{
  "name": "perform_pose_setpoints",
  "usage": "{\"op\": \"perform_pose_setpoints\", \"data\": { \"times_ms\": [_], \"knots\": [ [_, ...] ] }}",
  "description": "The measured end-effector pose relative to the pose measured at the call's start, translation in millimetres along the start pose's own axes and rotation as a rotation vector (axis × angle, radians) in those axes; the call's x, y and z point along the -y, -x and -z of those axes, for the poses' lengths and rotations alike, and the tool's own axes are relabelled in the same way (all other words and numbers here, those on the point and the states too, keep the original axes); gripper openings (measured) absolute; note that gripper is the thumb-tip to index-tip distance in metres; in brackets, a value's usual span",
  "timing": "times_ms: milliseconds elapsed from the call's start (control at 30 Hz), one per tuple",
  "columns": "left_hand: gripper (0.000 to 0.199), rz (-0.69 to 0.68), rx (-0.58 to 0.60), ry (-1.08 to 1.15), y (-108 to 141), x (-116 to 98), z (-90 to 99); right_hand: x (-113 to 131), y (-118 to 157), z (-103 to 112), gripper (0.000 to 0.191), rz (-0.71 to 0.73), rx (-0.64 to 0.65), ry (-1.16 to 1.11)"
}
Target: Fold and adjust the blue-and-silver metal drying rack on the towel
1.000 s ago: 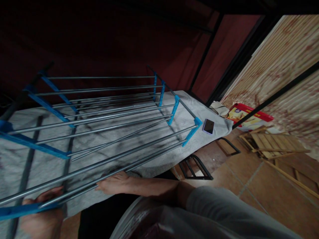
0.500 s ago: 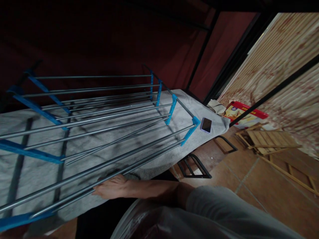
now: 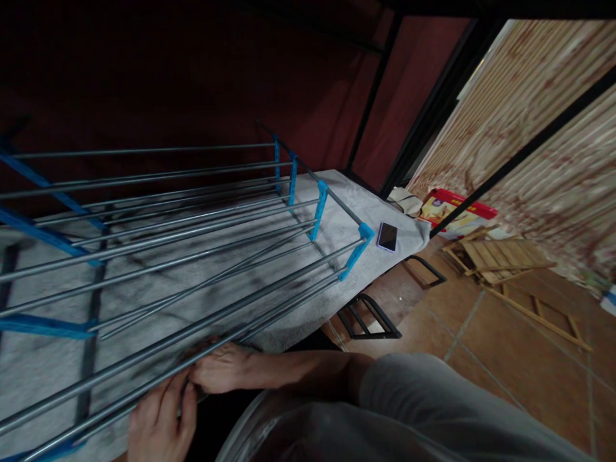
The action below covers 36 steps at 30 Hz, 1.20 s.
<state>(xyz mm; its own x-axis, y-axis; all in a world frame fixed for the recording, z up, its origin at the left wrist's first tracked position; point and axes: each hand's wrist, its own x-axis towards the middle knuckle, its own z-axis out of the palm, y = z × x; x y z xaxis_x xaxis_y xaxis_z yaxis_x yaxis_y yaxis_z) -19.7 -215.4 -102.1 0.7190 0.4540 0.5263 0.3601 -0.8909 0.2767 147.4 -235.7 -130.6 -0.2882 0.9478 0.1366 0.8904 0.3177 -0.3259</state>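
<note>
A rack of grey metal rods [image 3: 192, 255] with blue plastic brackets [image 3: 321, 208] lies across a bed-like surface with a grey cover [image 3: 289, 263]. Near the front edge, my right hand [image 3: 222, 367] is closed around the front lower rods, its fingertips hidden behind them. Just to its left, my left hand [image 3: 162, 417] has its fingers bent over the same lowest rods, close to the right hand's fingers. Two thinner rods cross at a slant in the middle of the rack.
A phone [image 3: 387, 237] lies on the cover right of the rack. Black metal chair frames [image 3: 369, 317] stand by the front edge. Beyond are a red and yellow box [image 3: 457, 213], a folded wooden chair [image 3: 505, 260] and a black slanted bar [image 3: 520, 157].
My left hand has come up from the bottom left to the front rods beside my right hand. The view has shifted, so the rack appears further left.
</note>
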Motion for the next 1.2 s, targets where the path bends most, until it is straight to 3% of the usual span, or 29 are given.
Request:
{"op": "perform_pose_setpoints", "data": {
  "times_ms": [100, 200, 300, 467, 533, 600, 667, 767, 900, 1200],
  "knots": [
    [0.051, -0.105, 0.093, -0.029, -4, 0, -10.1, -3, 38, 25, 0.019, -0.036, -0.139, 0.095],
    [0.048, -0.154, 0.156, -0.044, -12, -7, -26.4, -2, 95, 47, 0.027, -0.119, -0.219, 0.084],
    [0.042, -0.187, 0.213, -0.043, -29, -23, -50.1, -6, 153, 56, 0.027, -0.251, -0.303, 0.019],
    [0.044, -0.132, 0.419, -0.021, -68, -61, -85.6, -37, 236, 65, 0.022, -0.74, -0.742, -0.121],
    [0.043, -0.109, 0.51, -0.02, -81, -71, -92.3, -58, 263, 73, 0.021, -0.96, -0.944, -0.106],
    [0.042, -0.096, 0.562, -0.007, -88, -76, -95.5, -81, 283, 81, 0.032, -1.101, -1.076, -0.09],
    [0.041, -0.089, 0.585, 0.02, -89, -76, -97.1, -101, 295, 85, 0.045, -1.115, -1.095, -0.134],
    [0.04, -0.081, 0.571, 0.05, -84, -73, -98.8, -122, 299, 84, 0.05, -1.049, -1.022, -0.256],
    [0.04, -0.075, 0.53, 0.013, -81, -74, -98.0, -131, 293, 80, 0.039, -1.065, -1.022, -0.278],
    [0.044, 0.013, 0.674, -0.027, -91, -76, -87.2, -139, 291, 81, 0.018, -1.105, -0.957, -0.228]
  ]
}}
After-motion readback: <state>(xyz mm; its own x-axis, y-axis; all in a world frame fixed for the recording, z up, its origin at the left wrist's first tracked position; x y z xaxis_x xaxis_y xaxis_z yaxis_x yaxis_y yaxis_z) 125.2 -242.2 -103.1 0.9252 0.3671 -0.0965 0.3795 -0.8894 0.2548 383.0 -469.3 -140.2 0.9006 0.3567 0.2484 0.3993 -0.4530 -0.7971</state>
